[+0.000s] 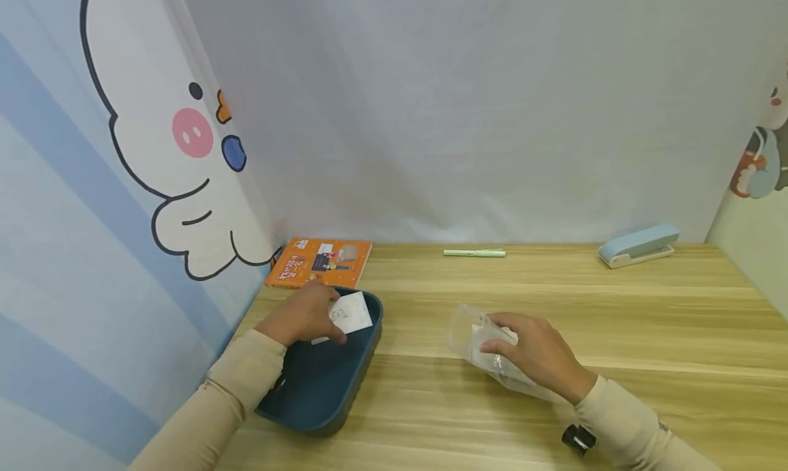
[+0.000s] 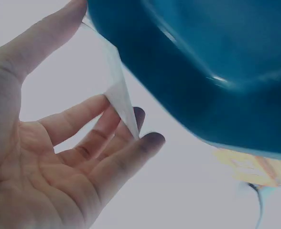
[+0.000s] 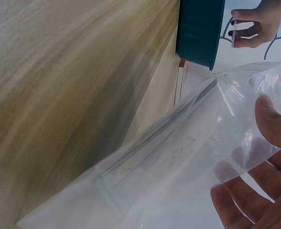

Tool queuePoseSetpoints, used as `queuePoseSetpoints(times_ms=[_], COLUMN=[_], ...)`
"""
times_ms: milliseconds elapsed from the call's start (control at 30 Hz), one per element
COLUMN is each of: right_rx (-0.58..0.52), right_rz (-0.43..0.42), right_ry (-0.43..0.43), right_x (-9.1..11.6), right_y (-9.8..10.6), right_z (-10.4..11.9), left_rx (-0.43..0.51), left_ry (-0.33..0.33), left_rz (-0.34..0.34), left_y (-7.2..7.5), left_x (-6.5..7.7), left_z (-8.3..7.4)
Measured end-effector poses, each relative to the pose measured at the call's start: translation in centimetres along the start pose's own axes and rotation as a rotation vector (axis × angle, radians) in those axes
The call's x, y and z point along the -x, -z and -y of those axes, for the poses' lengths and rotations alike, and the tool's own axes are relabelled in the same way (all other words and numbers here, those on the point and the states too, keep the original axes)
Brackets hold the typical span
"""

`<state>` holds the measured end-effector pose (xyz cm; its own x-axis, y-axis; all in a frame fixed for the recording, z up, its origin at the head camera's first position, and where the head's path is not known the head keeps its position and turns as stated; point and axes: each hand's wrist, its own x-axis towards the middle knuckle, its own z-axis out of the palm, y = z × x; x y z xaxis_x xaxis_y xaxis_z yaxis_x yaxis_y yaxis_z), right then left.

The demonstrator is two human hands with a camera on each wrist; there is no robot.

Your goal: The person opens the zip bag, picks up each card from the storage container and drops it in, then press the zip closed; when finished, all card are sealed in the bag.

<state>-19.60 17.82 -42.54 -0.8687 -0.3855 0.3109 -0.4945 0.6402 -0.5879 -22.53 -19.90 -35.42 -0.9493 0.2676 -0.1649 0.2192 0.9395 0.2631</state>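
Observation:
My left hand [image 1: 303, 314] is over the far part of a dark blue bin [image 1: 317, 396]. It grips a small white card [image 1: 353, 312] with a faint drawing, thumb and fingers at its edges. In the left wrist view the card [image 2: 115, 81] appears almost edge-on, beside the bin's rim. To the right, above the wooden table, my right hand [image 1: 544, 355] holds a clear plastic bag [image 1: 501, 370] between thumb and fingers. Through the film of the bag [image 3: 226, 119] in the right wrist view, pale flat sheets [image 3: 159, 152] show inside.
An orange book [image 1: 326, 262] lies behind the bin. Along the back of the table [image 1: 418, 389] are a pale green pen [image 1: 474, 253] and a light blue stapler [image 1: 639, 244]. A grey cloth [image 1: 480, 115] hangs behind, and a cartoon-printed panel [image 1: 80, 266] borders the left.

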Motion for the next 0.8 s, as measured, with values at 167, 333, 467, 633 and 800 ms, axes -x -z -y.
queuePoseSetpoints(times_ms=[167, 333, 467, 633, 800], right_rx=[0.007, 0.001, 0.001, 0.001, 0.002], right_rz=[-0.009, -0.004, -0.006, -0.014, -0.018], right_ry=[0.005, 0.002, 0.004, 0.004, 0.015], right_x=[-0.1, -0.1, -0.1, -0.1, -0.1], right_y=[-0.1, -0.3, -0.5, -0.5, -0.5], right_z=[0.0, 0.0, 0.0, 0.0, 0.1], left_rx=[0.062, 0.046, 0.041, 0.015, -0.050], left_ry=[-0.043, -0.099, -0.150, -0.214, -0.236], left_rz=[-0.014, -0.021, -0.031, -0.054, -0.079], left_y=[0.1, -0.5, -1.2, -1.7, -1.9], left_x=[0.2, 0.0, -0.2, -0.5, -0.7], left_z=[-2.7, -5.3, -7.1, -8.9, -9.9])
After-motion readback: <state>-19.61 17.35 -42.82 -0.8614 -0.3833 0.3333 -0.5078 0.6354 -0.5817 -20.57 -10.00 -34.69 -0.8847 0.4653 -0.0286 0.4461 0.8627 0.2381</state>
